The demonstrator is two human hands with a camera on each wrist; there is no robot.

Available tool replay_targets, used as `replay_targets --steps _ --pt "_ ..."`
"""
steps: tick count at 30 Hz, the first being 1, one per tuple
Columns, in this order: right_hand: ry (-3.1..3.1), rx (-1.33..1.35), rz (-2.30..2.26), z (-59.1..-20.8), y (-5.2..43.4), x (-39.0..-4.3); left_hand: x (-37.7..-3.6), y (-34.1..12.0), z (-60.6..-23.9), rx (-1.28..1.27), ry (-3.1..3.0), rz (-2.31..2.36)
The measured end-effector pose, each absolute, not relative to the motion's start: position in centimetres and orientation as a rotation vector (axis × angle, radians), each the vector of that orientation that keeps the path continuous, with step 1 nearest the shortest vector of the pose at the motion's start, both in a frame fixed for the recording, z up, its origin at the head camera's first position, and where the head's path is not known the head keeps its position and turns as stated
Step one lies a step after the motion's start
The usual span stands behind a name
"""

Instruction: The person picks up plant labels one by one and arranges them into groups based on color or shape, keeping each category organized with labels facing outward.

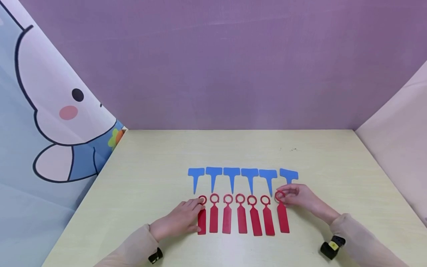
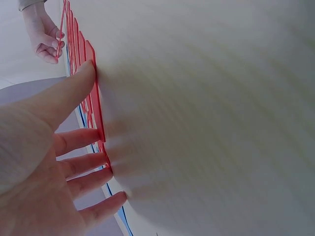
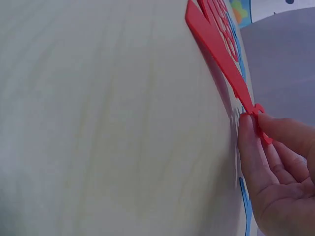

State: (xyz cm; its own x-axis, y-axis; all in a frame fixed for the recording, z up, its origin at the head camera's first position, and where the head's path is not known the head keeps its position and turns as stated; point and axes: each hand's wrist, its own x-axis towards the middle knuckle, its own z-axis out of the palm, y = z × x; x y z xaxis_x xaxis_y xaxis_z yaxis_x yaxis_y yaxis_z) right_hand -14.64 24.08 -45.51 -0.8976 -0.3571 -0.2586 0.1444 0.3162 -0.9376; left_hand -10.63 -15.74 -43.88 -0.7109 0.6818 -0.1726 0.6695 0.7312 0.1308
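Note:
A row of several red ring-topped tags (image 1: 241, 218) lies flat on the pale table (image 1: 150, 167). Behind them is a row of several blue T-shaped tags (image 1: 249, 177). My left hand (image 1: 198, 208) rests with straight fingers on the leftmost red tag (image 1: 201, 224). In the left wrist view the thumb and fingertips of the left hand (image 2: 98, 113) touch that tag's edge (image 2: 97, 105). My right hand (image 1: 282, 196) pinches the ring of the rightmost red tag (image 1: 282, 219). The right wrist view shows the ring (image 3: 258, 110) held between thumb and fingers (image 3: 248, 132), the tag's long end (image 3: 211, 42) slightly raised.
A purple wall (image 1: 233, 66) closes the back of the table. A cartoon-printed curtain (image 1: 50, 122) hangs at the left and a pale panel (image 1: 400, 129) stands at the right. Black wrist devices (image 1: 331, 246) sit on both sleeves. Bare tabletop lies left, right and behind the tags.

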Motion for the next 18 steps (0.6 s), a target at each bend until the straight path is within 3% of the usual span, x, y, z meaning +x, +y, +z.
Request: replay_targets --steps 18 --pt "2.461 -0.338 -1.346 -45.93 23.24 -14.57 -10.83 -15.7 -43.92 1.058 2.714 0.08"
